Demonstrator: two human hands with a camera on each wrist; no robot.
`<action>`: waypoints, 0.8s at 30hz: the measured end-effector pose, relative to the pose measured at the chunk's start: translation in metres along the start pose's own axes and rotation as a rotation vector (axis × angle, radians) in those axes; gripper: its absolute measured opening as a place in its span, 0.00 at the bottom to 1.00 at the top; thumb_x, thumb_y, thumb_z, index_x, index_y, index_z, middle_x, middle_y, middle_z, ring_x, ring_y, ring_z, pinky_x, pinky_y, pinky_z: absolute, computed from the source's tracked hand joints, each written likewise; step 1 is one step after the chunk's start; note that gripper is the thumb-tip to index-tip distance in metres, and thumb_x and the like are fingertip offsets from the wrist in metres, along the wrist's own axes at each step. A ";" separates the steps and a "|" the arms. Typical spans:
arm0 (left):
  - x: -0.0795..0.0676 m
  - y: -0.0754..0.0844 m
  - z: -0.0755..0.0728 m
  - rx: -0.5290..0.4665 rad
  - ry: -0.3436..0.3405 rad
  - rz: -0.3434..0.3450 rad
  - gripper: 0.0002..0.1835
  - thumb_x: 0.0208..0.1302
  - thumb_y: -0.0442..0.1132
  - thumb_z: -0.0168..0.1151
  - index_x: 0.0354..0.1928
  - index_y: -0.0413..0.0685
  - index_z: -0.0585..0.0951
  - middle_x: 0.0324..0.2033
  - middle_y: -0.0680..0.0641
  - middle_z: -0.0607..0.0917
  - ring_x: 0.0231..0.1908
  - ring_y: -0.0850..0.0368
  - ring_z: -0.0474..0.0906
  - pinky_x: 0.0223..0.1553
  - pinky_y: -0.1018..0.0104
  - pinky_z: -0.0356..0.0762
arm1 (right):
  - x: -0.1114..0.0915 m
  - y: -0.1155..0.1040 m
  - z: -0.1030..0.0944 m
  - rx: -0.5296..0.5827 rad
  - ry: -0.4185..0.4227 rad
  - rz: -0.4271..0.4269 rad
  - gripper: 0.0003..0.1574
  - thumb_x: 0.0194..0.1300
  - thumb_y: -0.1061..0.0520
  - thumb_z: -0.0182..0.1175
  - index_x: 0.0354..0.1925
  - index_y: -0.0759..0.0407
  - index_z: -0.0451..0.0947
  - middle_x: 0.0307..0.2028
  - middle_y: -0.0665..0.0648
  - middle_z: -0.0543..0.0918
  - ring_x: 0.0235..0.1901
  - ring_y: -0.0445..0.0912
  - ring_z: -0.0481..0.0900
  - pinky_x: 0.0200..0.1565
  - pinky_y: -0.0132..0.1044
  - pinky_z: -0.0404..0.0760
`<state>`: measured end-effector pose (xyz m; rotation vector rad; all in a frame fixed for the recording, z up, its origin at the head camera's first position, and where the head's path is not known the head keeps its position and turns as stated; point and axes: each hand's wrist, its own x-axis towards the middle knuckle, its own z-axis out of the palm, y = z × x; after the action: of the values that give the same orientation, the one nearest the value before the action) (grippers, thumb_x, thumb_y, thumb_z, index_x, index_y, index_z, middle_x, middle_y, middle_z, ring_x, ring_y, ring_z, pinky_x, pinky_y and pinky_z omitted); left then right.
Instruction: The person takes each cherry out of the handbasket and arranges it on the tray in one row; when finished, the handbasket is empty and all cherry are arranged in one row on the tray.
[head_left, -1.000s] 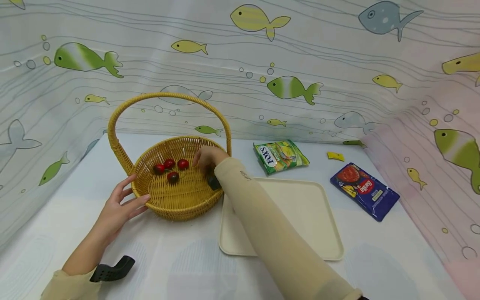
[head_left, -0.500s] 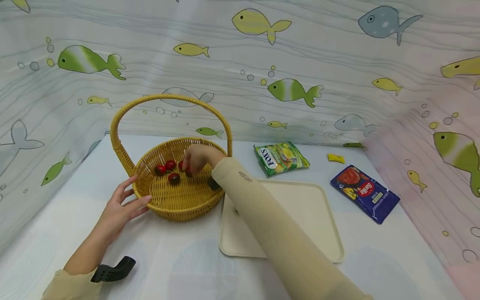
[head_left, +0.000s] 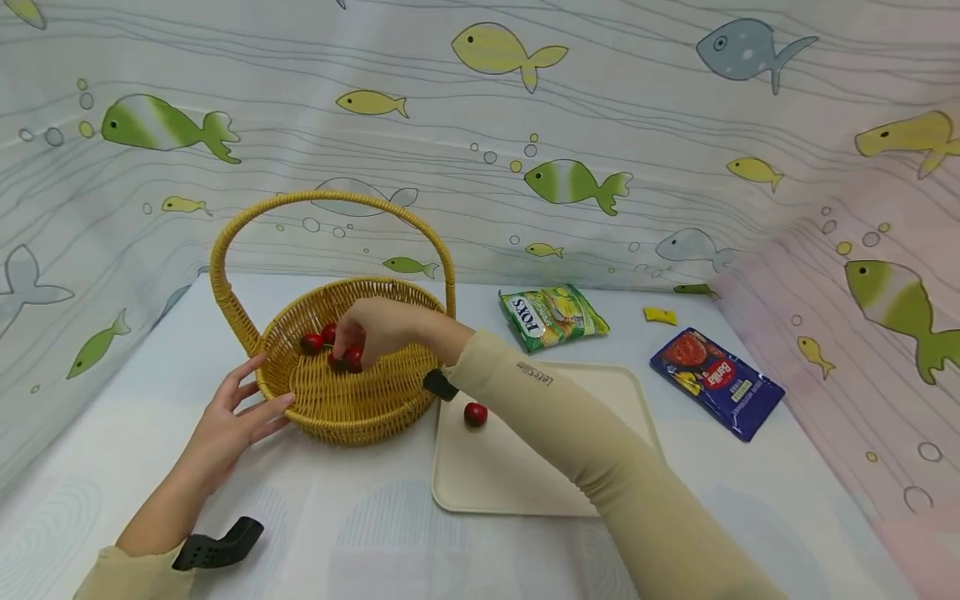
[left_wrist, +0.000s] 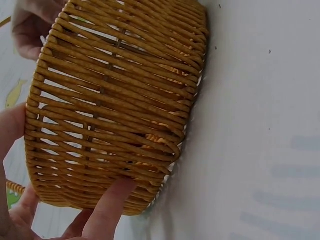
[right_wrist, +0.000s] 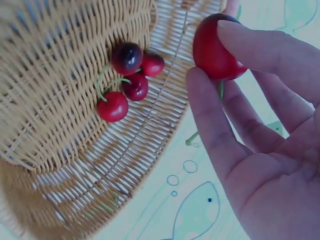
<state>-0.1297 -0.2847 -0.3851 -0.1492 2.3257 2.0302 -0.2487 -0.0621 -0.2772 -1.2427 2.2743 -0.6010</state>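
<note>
A yellow wicker basket [head_left: 337, 433] with a tall arched handle stands on the table at left. My left hand [head_left: 232, 417] holds its near left rim, with thumb at the edge and a finger [left_wrist: 112, 205] against the woven side. Over the inside of the basket, my right hand [head_left: 378, 329] pinches a red cherry [right_wrist: 212, 50] between thumb and index finger, its green stem hanging below. Several dark red cherries [right_wrist: 136, 87] lie together in the basket, partly behind the right hand in the head view. Another cherry [head_left: 476, 414] rests on the cream tray [head_left: 517, 492].
Right of the basket lies the tray, partly under my right forearm. Behind it is a green Fox's packet [head_left: 553, 317]. A small yellow packet [head_left: 660, 315] and a blue Barilla pouch [head_left: 716, 383] lie at right. Fish-printed cloth [head_left: 480, 150] rises behind the table.
My right hand has moved left across the basket with the pinched cherry, toward the other cherries. The cherry on the tray has come into view beside the forearm. My left hand stays at the rim.
</note>
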 end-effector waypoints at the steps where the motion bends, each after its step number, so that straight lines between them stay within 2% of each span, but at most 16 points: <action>1: 0.000 -0.001 0.000 -0.003 -0.002 -0.001 0.44 0.63 0.40 0.61 0.73 0.61 0.44 0.66 0.29 0.40 0.43 0.70 0.69 0.41 0.70 0.79 | -0.004 0.000 0.001 0.001 0.004 -0.010 0.19 0.52 0.72 0.64 0.43 0.60 0.82 0.37 0.47 0.80 0.34 0.39 0.73 0.33 0.25 0.76; 8: -0.003 -0.002 0.001 -0.009 0.004 0.000 0.44 0.64 0.40 0.60 0.73 0.61 0.44 0.66 0.28 0.40 0.41 0.73 0.69 0.40 0.70 0.80 | -0.034 0.009 0.006 0.017 0.041 -0.084 0.16 0.54 0.69 0.64 0.43 0.59 0.81 0.39 0.50 0.80 0.38 0.40 0.77 0.37 0.24 0.76; 15: -0.002 -0.003 0.000 0.004 0.005 0.007 0.43 0.64 0.40 0.60 0.73 0.60 0.44 0.65 0.28 0.41 0.40 0.74 0.70 0.39 0.71 0.80 | -0.067 0.023 0.012 0.092 0.104 -0.107 0.15 0.54 0.70 0.64 0.41 0.60 0.80 0.38 0.51 0.80 0.35 0.41 0.79 0.38 0.26 0.78; 24: -0.001 0.000 0.002 0.006 -0.008 0.023 0.43 0.65 0.38 0.59 0.73 0.58 0.43 0.65 0.27 0.40 0.39 0.77 0.70 0.39 0.70 0.80 | -0.103 0.036 0.012 0.115 0.159 -0.124 0.15 0.54 0.70 0.64 0.42 0.61 0.79 0.40 0.52 0.79 0.36 0.41 0.77 0.40 0.27 0.78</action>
<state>-0.1286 -0.2827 -0.3851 -0.1143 2.3399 2.0297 -0.2155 0.0424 -0.2870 -1.3277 2.2647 -0.8923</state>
